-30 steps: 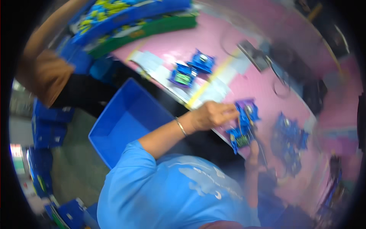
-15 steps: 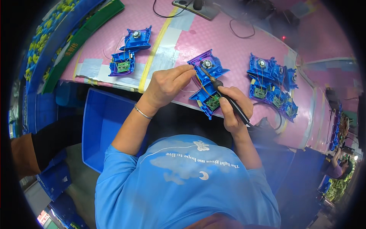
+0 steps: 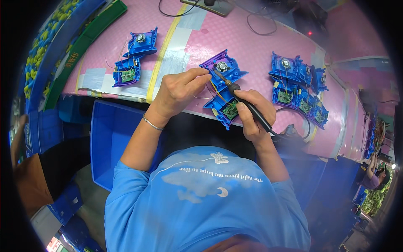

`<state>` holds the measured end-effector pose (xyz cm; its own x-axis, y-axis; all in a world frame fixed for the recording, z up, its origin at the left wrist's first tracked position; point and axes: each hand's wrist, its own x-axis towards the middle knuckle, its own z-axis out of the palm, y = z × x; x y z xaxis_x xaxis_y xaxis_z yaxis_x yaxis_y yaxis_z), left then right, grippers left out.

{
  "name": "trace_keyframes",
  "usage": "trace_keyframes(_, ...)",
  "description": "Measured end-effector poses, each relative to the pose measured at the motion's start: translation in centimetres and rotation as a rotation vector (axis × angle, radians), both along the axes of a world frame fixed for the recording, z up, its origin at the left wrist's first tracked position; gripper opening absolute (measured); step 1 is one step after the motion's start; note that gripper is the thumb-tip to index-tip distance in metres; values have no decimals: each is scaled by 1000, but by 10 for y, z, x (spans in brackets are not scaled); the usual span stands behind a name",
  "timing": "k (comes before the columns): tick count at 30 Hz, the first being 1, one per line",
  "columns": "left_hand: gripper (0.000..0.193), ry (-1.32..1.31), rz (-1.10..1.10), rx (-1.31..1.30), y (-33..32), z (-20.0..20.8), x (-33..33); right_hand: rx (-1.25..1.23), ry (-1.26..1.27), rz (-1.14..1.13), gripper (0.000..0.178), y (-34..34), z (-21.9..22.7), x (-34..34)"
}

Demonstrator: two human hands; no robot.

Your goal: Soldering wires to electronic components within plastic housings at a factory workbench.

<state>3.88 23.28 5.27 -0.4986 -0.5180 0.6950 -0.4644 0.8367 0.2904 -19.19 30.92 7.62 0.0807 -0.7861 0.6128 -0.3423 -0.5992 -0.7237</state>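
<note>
In front of me lies an opened blue plastic casing. Its upper half point(image 3: 236, 77) carries a round silver speaker point(image 3: 222, 66), and its lower half holds a green circuit board point(image 3: 230, 110). Thin wires, one of them yellow, link the two halves. My right hand point(image 3: 265, 105) grips a black soldering iron point(image 3: 254, 112), whose tip points up-left beside the speaker. At the upper half's left edge, my left hand point(image 3: 178, 91) pinches thumb and finger together. What sits between those fingertips is too small to make out.
Another wired casing point(image 3: 126, 75) lies on the pink table point(image 3: 252, 50) at left; several more casings point(image 3: 285, 96) stand grouped at right. A blue bin point(image 3: 111, 143) is below the table edge. The iron's cable point(image 3: 308, 126) loops at right. A phone point(image 3: 218, 7) lies at the back.
The view has shifted slightly, so the table things appear a little further left. Both hands keep their places at the casing, the iron's tip still beside the speaker.
</note>
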Motion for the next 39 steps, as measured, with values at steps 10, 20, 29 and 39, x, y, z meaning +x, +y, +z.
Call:
trace_keyframes(10, 28, 10, -5, 6, -2, 0, -1, -18, -9, 7, 23, -2, -2, 0)
trace_keyframes(20, 23, -19, 2, 1, -1, -2, 0, -9, -4, 19, 23, -3, -3, 0)
trace_keyframes(29, 23, -21, 4, 43, 1, 1, 0, -2, 17, 21, 23, -3, -1, 0)
trace_keyframes(39, 25, -31, 10, 39, 2, 3, 0, 32, 3, 27, 27, 1, 2, -1)
